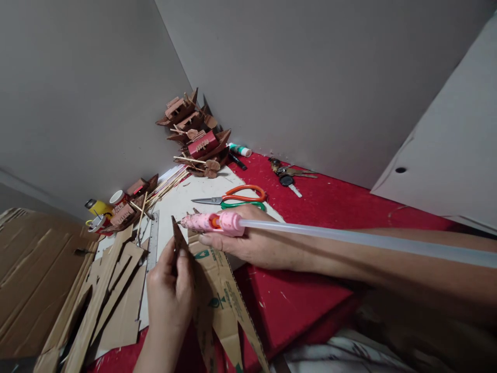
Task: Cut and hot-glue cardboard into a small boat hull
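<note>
My left hand pinches a narrow, pointed piece of brown cardboard and holds it upright. In my right hand is a pink hot glue gun, with a long translucent glue stick running out of its back. The gun's nozzle points left and is close to the top of the cardboard piece; I cannot tell whether they touch. Below both hands lies a cut cardboard sheet with green print and pointed strips. Scissors with orange and green handles rest just beyond the glue gun.
Several brown model boats stand in the back corner by the wall. Cardboard strips, a metal ruler and thin sticks lie at left. Keys and a green-white tube lie on the red table.
</note>
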Action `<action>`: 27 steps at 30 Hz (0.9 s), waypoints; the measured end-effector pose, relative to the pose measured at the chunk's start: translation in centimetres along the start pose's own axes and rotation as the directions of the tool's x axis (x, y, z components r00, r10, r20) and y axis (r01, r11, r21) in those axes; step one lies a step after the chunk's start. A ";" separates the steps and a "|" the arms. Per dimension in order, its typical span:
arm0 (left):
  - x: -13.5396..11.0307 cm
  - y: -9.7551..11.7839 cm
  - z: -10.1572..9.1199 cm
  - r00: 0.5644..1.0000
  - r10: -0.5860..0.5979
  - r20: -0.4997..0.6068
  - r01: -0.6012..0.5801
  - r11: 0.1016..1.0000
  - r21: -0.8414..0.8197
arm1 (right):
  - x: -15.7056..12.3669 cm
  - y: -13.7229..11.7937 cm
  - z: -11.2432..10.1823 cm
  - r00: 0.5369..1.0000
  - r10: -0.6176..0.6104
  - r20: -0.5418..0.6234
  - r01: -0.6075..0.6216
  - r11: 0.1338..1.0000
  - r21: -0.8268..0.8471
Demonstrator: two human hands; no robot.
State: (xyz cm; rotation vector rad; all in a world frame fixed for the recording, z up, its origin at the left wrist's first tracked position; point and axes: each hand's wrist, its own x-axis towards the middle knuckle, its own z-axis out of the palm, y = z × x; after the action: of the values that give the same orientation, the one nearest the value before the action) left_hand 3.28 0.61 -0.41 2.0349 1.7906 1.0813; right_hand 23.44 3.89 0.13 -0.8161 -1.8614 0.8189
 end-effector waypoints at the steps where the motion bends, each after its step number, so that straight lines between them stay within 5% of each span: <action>1: 0.0 0.0 0.0 1.000 -0.006 0.003 0.006 1.000 -0.003 | 0.0 -0.1 -0.1 1.000 0.013 0.009 -0.013 1.000 -0.008; 27: 0.3 0.8 -0.5 0.998 -0.007 -0.070 0.010 0.999 0.052 | -0.5 -0.5 -0.1 0.986 0.047 0.163 -0.047 0.999 0.001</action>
State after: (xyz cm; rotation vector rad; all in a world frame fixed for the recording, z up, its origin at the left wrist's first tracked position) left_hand 3.52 0.58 0.58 2.0409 1.8785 1.1283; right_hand 23.58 3.23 0.33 -0.8133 -1.9891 0.9436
